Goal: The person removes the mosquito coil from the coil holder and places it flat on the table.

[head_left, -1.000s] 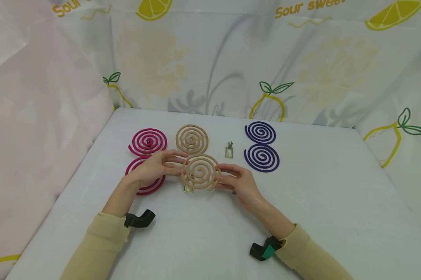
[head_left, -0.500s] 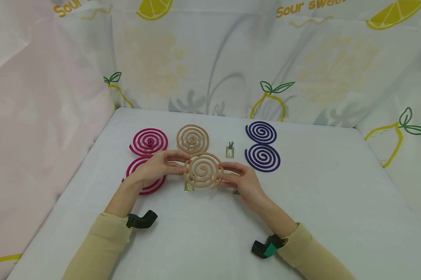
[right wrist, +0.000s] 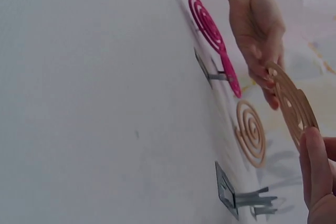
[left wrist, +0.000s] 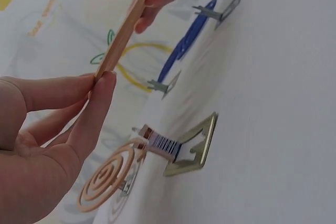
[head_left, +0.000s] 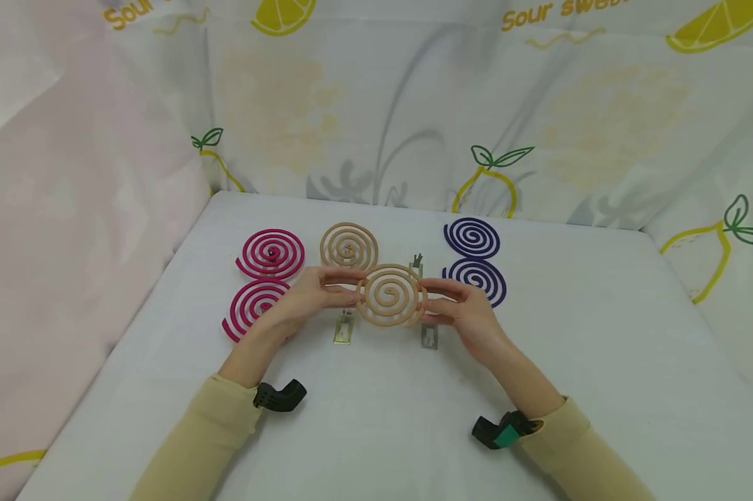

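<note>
White table [head_left: 602, 362], lemon-print curtains [head_left: 571, 125] round it. Your L hand [head_left: 310, 296] & R hand [head_left: 470, 313] pinch tan coil [head_left: 391, 295]. L wrist cam alone shows barcoded brass stand [left wrist: 191, 148].

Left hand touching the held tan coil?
Touching. Left wrist view: left hand's thumb and fingertips pinch the tan coil's edge, no gap; head view agrees.

The head view looks down from above; both wrist views skim low and close, sharing the tan coil [head_left: 391, 295].
</note>
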